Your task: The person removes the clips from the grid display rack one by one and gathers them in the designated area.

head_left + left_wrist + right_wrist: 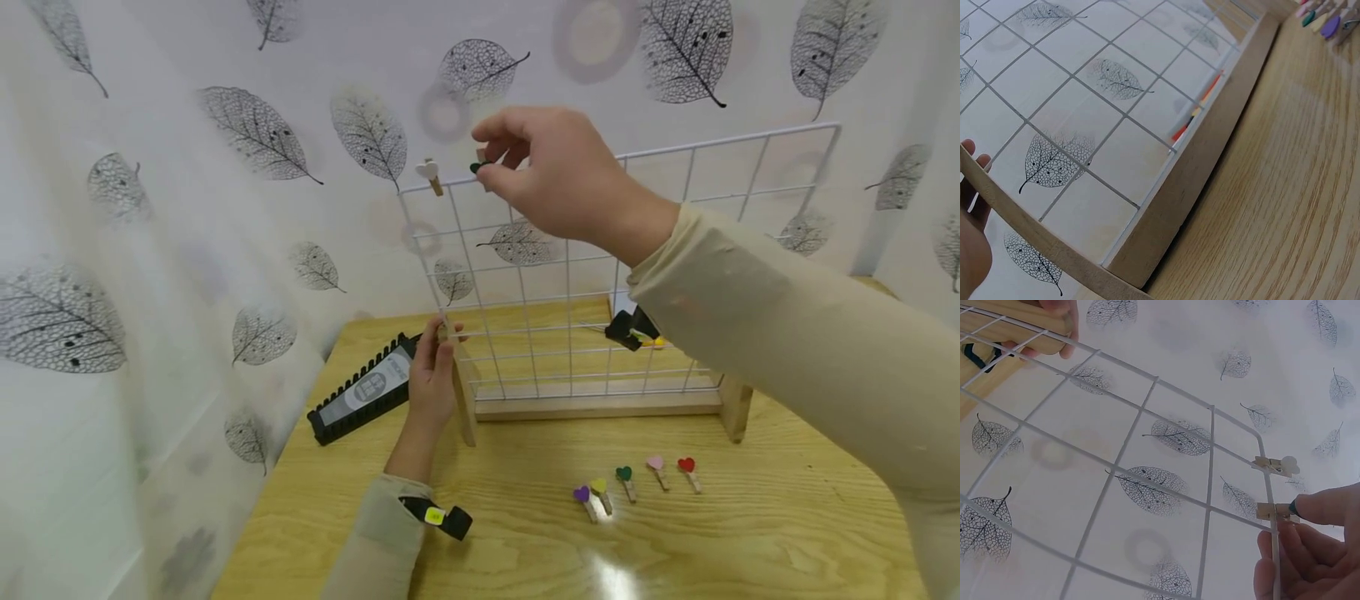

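Observation:
At the top wire of a white grid rack (567, 317), my right hand (558, 171) pinches a small wooden clothespin with a dark green heart (478, 167). In the right wrist view that clothespin (1267, 511) sits across the rack's edge wire, thumb on its heart end. Beside it a white-heart clothespin (429, 171) is clipped near the rack's corner. Lower down, my left hand (432, 387) holds the rack's wooden side post (464, 400); the left wrist view shows its fingers behind the post (1035, 234).
Several heart clothespins, among them a purple one (582, 495) and a red one (687, 467), lie on the wooden table (525, 542) before the rack. A black toothed object with a grey label (375, 385) lies left of it. Something black (624, 330) shows beyond the wires.

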Demonstrator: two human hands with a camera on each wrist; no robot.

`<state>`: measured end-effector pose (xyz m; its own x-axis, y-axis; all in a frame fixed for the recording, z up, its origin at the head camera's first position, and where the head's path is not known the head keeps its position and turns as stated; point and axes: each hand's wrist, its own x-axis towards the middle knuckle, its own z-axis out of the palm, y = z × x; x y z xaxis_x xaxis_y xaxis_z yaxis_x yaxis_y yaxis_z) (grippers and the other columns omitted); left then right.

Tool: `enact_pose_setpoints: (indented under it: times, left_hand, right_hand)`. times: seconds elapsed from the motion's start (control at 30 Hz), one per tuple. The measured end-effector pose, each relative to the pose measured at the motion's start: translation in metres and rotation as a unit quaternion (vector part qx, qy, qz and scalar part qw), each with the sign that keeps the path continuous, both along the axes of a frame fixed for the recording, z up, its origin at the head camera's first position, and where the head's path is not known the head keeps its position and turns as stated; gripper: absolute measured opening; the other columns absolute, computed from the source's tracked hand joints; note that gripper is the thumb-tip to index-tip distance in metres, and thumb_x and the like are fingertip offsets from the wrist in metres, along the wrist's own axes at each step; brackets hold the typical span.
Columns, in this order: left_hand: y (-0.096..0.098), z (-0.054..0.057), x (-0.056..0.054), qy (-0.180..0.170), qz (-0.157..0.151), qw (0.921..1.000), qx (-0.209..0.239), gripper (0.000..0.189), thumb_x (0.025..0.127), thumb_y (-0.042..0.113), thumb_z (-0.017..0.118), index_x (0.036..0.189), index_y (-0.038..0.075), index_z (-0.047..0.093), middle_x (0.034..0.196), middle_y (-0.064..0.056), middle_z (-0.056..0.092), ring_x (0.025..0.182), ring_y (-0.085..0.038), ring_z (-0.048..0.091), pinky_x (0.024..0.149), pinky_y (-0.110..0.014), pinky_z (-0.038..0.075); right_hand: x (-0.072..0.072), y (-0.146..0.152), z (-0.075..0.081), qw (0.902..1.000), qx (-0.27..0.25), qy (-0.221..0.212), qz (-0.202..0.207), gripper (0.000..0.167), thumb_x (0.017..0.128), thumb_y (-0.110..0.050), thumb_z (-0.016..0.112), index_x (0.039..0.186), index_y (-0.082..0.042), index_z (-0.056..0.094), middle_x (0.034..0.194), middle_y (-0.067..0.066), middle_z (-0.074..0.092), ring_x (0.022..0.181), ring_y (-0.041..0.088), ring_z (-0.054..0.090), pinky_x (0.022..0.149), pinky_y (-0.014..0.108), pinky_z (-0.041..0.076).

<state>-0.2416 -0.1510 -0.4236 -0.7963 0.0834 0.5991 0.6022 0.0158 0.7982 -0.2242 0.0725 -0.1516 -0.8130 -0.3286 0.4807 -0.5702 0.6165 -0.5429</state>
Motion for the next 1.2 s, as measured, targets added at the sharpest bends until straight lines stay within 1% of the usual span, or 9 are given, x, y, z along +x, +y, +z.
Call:
enact_pose_setpoints:
  times: [0.1, 0.2, 0.27, 0.53, 0.6, 0.8, 0.9, 1.1, 1.2]
  left_hand:
    - [0.0, -0.001, 0.0, 0.001, 0.002, 1.0, 0.001, 0.035, 0.11, 0.024, 0.04, 0.145, 0.022, 0.046, 0.128, 0.008, 0.06, 0.116, -0.021, 0.061, 0.108, -0.036, 0.045]
    - [-0.001, -0.001, 0.0, -0.001, 0.005, 1.0, -0.004, 0.036, 0.11, 0.021, 0.039, 0.146, 0.018, 0.045, 0.129, 0.007, 0.059, 0.117, -0.022, 0.061, 0.109, -0.035, 0.044]
    - [-0.001, -0.001, 0.0, -0.004, 0.007, 0.9999, -0.009, 0.039, 0.11, 0.024, 0.039, 0.148, 0.015, 0.044, 0.13, 0.006, 0.059, 0.118, -0.023, 0.061, 0.109, -0.034, 0.044]
    - [-0.003, -0.001, -0.002, -0.016, 0.005, 0.9998, -0.01, 0.062, 0.103, 0.05, 0.043, 0.149, 0.008, 0.041, 0.131, 0.005, 0.059, 0.119, -0.028, 0.06, 0.108, -0.034, 0.044]
    - [-0.002, -0.001, -0.003, -0.014, 0.005, 0.9998, -0.012, 0.064, 0.103, 0.052, 0.043, 0.149, 0.008, 0.041, 0.131, 0.004, 0.058, 0.119, -0.031, 0.059, 0.109, -0.033, 0.044]
    - [-0.002, -0.002, -0.005, 0.001, 0.003, 0.9999, -0.012, 0.061, 0.103, 0.051, 0.043, 0.15, 0.012, 0.041, 0.129, 0.009, 0.058, 0.119, -0.029, 0.059, 0.11, -0.034, 0.043]
    - [-0.002, -0.002, -0.004, 0.0, 0.006, 0.9998, -0.016, 0.065, 0.103, 0.051, 0.043, 0.15, 0.008, 0.039, 0.13, 0.008, 0.058, 0.119, -0.032, 0.059, 0.11, -0.033, 0.042]
    - [-0.002, -0.002, -0.002, -0.012, 0.015, 0.9996, -0.022, 0.058, 0.106, 0.043, 0.041, 0.149, 0.003, 0.039, 0.131, -0.001, 0.059, 0.12, -0.038, 0.057, 0.11, -0.032, 0.042]
    - [-0.002, -0.001, -0.002, -0.014, 0.014, 0.9996, -0.02, 0.054, 0.108, 0.038, 0.041, 0.148, 0.003, 0.04, 0.132, -0.003, 0.059, 0.121, -0.04, 0.057, 0.111, -0.033, 0.041]
  right_hand:
    - [0.001, 0.001, 0.001, 0.9999, 0.008, -0.005, 0.005, 0.036, 0.102, -0.021, 0.061, 0.135, -0.008, 0.062, 0.118, 0.004, 0.066, 0.107, 0.015, 0.06, 0.091, 0.032, 0.048]
    - [0.001, 0.002, 0.001, 0.9999, 0.011, -0.008, 0.008, 0.031, 0.102, -0.02, 0.061, 0.13, -0.009, 0.067, 0.117, 0.004, 0.069, 0.106, 0.016, 0.06, 0.091, 0.034, 0.049]
    - [0.002, 0.003, 0.001, 0.9999, 0.011, -0.007, 0.007, 0.028, 0.102, -0.021, 0.061, 0.126, -0.009, 0.069, 0.116, 0.004, 0.07, 0.105, 0.016, 0.062, 0.091, 0.034, 0.049]
    - [0.0, 0.001, 0.0, 0.9999, 0.009, 0.012, -0.003, 0.024, 0.102, -0.021, 0.061, 0.121, -0.011, 0.073, 0.111, 0.003, 0.074, 0.097, 0.014, 0.066, 0.084, 0.033, 0.051]
    - [-0.001, 0.001, -0.001, 0.9998, 0.006, 0.02, -0.005, 0.024, 0.102, -0.021, 0.061, 0.12, -0.011, 0.074, 0.11, 0.003, 0.074, 0.096, 0.014, 0.067, 0.084, 0.032, 0.051]
    - [0.0, 0.003, -0.004, 0.9991, -0.021, 0.036, -0.007, 0.022, 0.102, -0.021, 0.062, 0.118, -0.013, 0.075, 0.108, 0.002, 0.075, 0.096, 0.013, 0.068, 0.084, 0.029, 0.052]
    - [0.001, 0.003, -0.004, 0.9983, -0.044, 0.039, -0.004, 0.023, 0.102, -0.021, 0.062, 0.119, -0.013, 0.075, 0.105, 0.0, 0.076, 0.096, 0.01, 0.069, 0.081, 0.026, 0.051]
    - [0.002, 0.01, -0.015, 0.9907, -0.074, 0.11, 0.03, 0.02, 0.101, -0.019, 0.064, 0.116, -0.014, 0.076, 0.1, -0.003, 0.076, 0.088, 0.007, 0.067, 0.074, 0.021, 0.048]
    - [0.006, 0.016, -0.022, 0.9863, -0.092, 0.128, 0.049, 0.019, 0.1, -0.016, 0.065, 0.114, -0.013, 0.076, 0.098, -0.003, 0.075, 0.083, 0.006, 0.065, 0.067, 0.021, 0.044]
